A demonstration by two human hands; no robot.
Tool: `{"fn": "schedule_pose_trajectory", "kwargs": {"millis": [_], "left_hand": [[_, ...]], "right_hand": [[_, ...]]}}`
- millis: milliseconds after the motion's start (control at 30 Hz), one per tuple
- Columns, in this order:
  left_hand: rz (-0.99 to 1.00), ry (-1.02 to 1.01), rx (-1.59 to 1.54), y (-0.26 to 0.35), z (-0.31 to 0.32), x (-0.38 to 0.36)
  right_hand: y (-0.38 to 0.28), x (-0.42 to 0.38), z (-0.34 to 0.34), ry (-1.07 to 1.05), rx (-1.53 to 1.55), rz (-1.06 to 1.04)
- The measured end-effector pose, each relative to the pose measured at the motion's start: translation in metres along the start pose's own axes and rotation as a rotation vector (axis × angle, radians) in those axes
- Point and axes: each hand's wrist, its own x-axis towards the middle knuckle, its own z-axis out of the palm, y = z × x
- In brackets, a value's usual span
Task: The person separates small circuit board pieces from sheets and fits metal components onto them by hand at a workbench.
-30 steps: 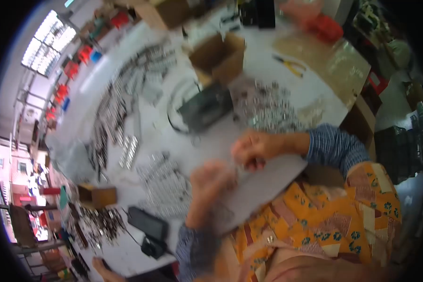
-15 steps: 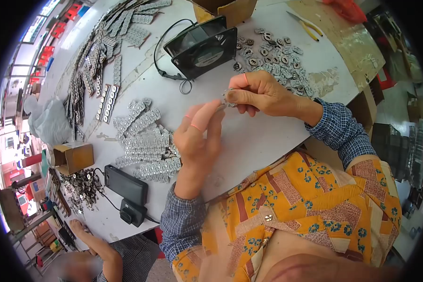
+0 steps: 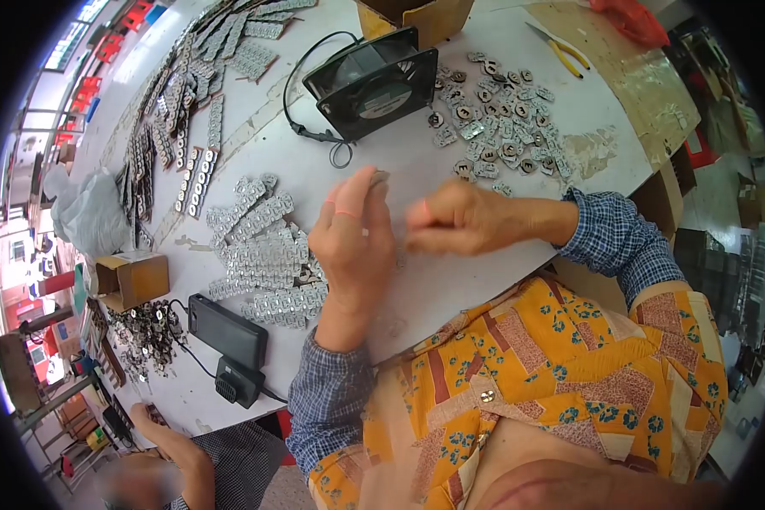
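Note:
My left hand point(image 3: 353, 246) is raised above the table, its fingertips closed on a small grey metal piece point(image 3: 380, 177). A few centimetres to the right is my right hand point(image 3: 459, 219), curled shut and smeared by motion; whatever it may hold is hidden. Both hands wear pink-orange bands on fingers. Left of my left hand lie rows of joined stamped metal plates point(image 3: 263, 259). Beyond my right hand spreads a pile of loose small metal parts point(image 3: 506, 110), some with dark round centres.
A black fan point(image 3: 370, 85) with a cable stands at the back, before a cardboard box point(image 3: 412, 19). Yellow-handled pliers point(image 3: 561, 55) lie far right. At left are a black power pack point(image 3: 228, 331), a small box point(image 3: 132, 280) and dark parts point(image 3: 149, 336). Another person's arm point(image 3: 174, 446) rests lower left.
My hands have come apart from touching at the fingertips. The right hand has moved down and curled tighter. The left hand keeps a small metal piece at its fingertips.

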Motion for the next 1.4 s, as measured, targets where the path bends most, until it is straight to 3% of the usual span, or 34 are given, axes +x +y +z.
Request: {"fn": "schedule_pose_trajectory", "kwargs": {"millis": [167,533,600,767,867,1067,1167,1233,1333,1400], "left_hand": [[-0.104,0.006,-0.1,0.002,0.001,-0.006],[0.061,-0.001,-0.084,0.007,-0.001,-0.002],[0.171,0.014,-0.056,0.007,0.001,-0.001],[0.122,-0.054,-0.09,0.003,0.001,-0.002],[0.0,-0.011,-0.117,0.002,0.0,-0.001],[0.08,-0.175,-0.11,0.007,0.003,0.0],[0.093,-0.215,-0.092,0.002,0.002,-0.001],[0.087,-0.221,-0.088,-0.001,0.003,-0.004],[-0.138,-0.245,-0.348,0.003,0.0,-0.003],[-0.172,-0.27,-0.416,0.002,0.001,-0.009]], "right_hand": [[-0.012,0.005,-0.028,0.218,0.296,0.35],[-0.016,0.009,-0.028,0.18,0.284,0.337],[-0.011,0.008,-0.026,0.227,0.266,0.353],[-0.002,0.007,-0.021,0.301,0.188,0.313],[-0.004,0.007,-0.035,0.224,-0.073,0.278],[0.014,0.004,-0.038,0.238,-0.322,-0.08],[0.008,0.002,-0.047,0.254,-0.573,0.019],[0.005,0.002,-0.052,0.269,-0.516,0.048],[0.001,0.001,-0.05,0.232,-0.331,-0.002],[-0.003,0.002,-0.045,0.176,-0.276,-0.052]]}}
